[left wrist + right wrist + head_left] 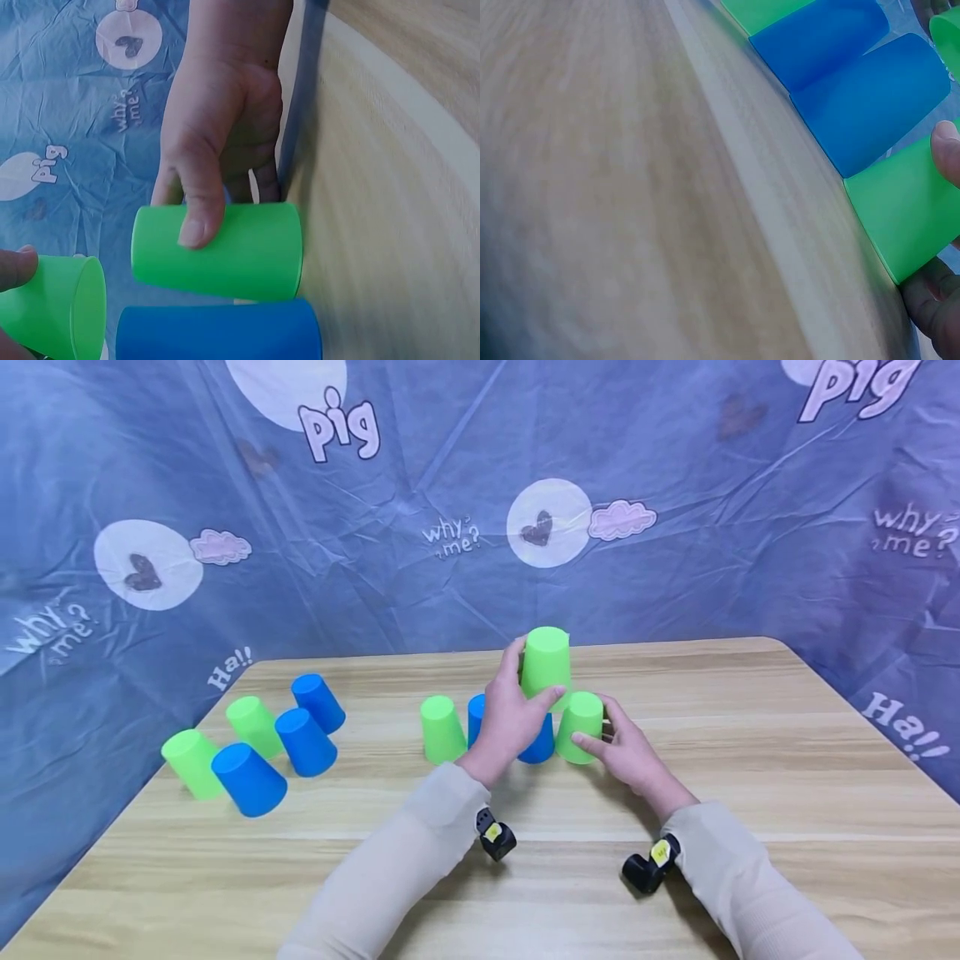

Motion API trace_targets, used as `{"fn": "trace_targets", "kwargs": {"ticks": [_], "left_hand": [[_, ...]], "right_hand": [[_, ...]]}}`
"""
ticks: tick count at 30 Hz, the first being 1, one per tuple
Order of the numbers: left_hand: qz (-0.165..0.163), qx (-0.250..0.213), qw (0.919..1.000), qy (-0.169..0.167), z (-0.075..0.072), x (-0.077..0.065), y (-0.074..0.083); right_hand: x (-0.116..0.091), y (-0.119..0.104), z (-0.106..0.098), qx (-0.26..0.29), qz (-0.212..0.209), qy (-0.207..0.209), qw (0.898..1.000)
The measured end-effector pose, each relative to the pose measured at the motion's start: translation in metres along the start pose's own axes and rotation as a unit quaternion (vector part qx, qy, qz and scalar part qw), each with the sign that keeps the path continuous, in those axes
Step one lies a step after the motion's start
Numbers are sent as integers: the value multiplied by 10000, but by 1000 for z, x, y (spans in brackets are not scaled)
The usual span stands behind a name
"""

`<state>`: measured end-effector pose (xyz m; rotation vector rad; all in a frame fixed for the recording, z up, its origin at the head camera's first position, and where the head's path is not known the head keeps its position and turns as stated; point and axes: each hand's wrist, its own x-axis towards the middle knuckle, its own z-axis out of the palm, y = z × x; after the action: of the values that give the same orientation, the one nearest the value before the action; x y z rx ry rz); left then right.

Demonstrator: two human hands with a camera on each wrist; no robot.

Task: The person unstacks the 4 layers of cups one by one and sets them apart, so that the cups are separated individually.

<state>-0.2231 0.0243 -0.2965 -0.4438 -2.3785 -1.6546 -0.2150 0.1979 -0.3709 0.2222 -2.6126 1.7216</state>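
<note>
My left hand holds a green cup upside down, raised above a row of cups. In the left wrist view its fingers lie on that raised cup, whose open rim faces down. My right hand grips another green cup, standing mouth down at the row's right end. The right thumb lies on this cup's side, with fingers round its other side. Left of it are two blue cups, partly hidden by my left hand in the head view, then a green cup.
On the table's left side stand several more upturned cups, including a blue cup in front and a green cup beside it. A blue printed cloth hangs behind the wooden table.
</note>
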Motion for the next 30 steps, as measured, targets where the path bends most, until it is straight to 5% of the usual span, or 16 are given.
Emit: {"fn": "trace_targets", "kwargs": {"ticks": [15, 30], "left_hand": [[303, 9, 9976, 625, -40, 12, -3], [186, 174, 9918, 1251, -93, 18, -16]], "right_hand": [[2, 3, 1, -41, 98, -48, 9999], [0, 1, -1, -61, 149, -77, 9998]]}}
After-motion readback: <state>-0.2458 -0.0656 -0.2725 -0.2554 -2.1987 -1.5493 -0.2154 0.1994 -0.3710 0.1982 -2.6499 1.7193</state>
